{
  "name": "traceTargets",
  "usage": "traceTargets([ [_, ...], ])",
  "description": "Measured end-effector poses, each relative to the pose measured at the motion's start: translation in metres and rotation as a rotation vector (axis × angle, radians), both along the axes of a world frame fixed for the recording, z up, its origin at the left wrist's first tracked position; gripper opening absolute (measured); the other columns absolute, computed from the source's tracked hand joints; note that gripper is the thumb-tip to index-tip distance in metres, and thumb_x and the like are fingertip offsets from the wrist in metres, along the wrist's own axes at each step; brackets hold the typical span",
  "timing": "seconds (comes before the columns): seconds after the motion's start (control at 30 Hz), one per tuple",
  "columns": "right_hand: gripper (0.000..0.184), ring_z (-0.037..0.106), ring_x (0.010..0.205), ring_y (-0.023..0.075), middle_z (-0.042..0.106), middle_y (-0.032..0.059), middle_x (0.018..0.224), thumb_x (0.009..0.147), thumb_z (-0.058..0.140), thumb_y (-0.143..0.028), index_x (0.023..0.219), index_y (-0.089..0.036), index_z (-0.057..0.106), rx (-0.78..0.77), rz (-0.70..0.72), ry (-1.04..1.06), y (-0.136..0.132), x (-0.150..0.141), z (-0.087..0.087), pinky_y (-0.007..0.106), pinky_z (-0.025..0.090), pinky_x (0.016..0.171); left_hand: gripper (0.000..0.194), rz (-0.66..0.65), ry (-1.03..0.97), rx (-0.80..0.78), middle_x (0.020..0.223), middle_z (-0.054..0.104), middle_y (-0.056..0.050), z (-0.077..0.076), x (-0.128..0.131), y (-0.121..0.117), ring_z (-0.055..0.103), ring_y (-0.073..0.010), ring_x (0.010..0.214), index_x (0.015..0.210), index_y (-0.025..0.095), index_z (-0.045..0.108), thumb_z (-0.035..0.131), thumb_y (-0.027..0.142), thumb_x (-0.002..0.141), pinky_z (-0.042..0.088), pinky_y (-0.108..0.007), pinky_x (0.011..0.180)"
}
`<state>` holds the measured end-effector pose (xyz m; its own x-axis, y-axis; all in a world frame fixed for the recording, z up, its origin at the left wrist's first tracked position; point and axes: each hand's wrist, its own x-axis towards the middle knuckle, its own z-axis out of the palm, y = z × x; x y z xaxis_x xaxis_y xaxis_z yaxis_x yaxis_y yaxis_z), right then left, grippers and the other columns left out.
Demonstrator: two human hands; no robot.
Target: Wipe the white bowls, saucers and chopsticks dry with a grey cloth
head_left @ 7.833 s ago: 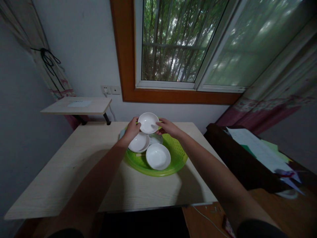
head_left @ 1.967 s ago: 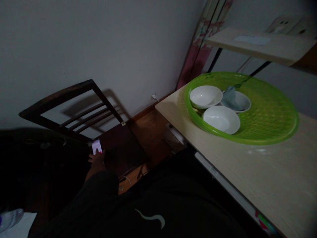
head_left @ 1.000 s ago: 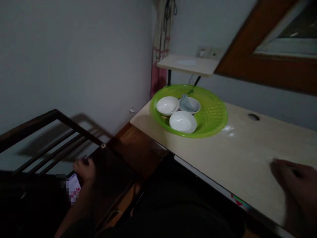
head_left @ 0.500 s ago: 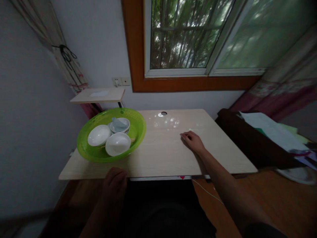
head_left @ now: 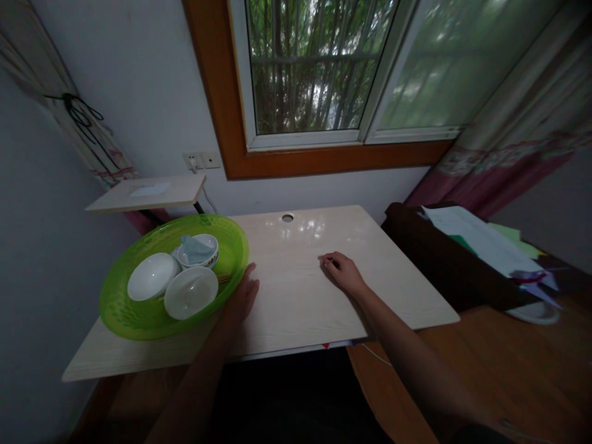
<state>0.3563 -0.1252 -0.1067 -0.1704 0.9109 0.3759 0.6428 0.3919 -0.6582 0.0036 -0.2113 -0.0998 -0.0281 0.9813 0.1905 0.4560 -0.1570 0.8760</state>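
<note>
A round green plastic basket [head_left: 231, 243] sits at the left end of the pale wooden table [head_left: 296, 308]. In it lie two shallow white dishes [head_left: 191, 291] and a small white bowl [head_left: 206, 245] with a grey-blue cloth [head_left: 193, 249] in it. My left hand [head_left: 243, 298] lies against the basket's right rim, fingers stretched out. My right hand [head_left: 341, 272] rests on the table's middle, fingers loosely curled down on the wood, with nothing visible in it.
A small shelf [head_left: 148, 192] juts out from the wall behind the basket. A cable hole [head_left: 287, 217] is near the table's far edge. Right of the table stands dark furniture [head_left: 444, 265] with papers [head_left: 481, 240] on it. A window is ahead.
The view has swung back from the chair at my left to the table. My left hand has left the phone, come up from the table's near edge, and now touches the basket's rim.
</note>
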Motion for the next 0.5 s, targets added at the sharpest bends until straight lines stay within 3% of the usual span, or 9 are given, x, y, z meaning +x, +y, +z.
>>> traceTargets([
  [0.2, 0.028, 0.068, 0.098, 0.0240, 0.074, 0.0082, 0.105, 0.097, 0.051, -0.034, 0.107, -0.023, 0.075, 0.000, -0.001, 0.000, -0.001, -0.001, 0.003, 0.038, 0.052, 0.090, 0.065, 0.178, -0.265, -0.063, 0.165, 0.033, -0.010, -0.008, 0.021, -0.001, 0.033, -0.0252, 0.151, 0.156, 0.024, 0.036, 0.051, 0.049, 0.098, 0.028, -0.042, 0.126],
  [0.5, 0.027, 0.068, 0.094, 0.0241, 0.073, 0.0085, 0.101, 0.096, 0.051, -0.033, 0.105, -0.023, 0.075, 0.002, -0.001, 0.004, -0.001, -0.001, 0.004, 0.039, 0.053, 0.087, 0.066, 0.211, -0.290, -0.073, 0.164, 0.036, -0.010, -0.009, 0.015, -0.008, 0.033, -0.0275, 0.151, 0.156, 0.024, 0.036, 0.050, 0.050, 0.098, 0.032, -0.043, 0.124],
])
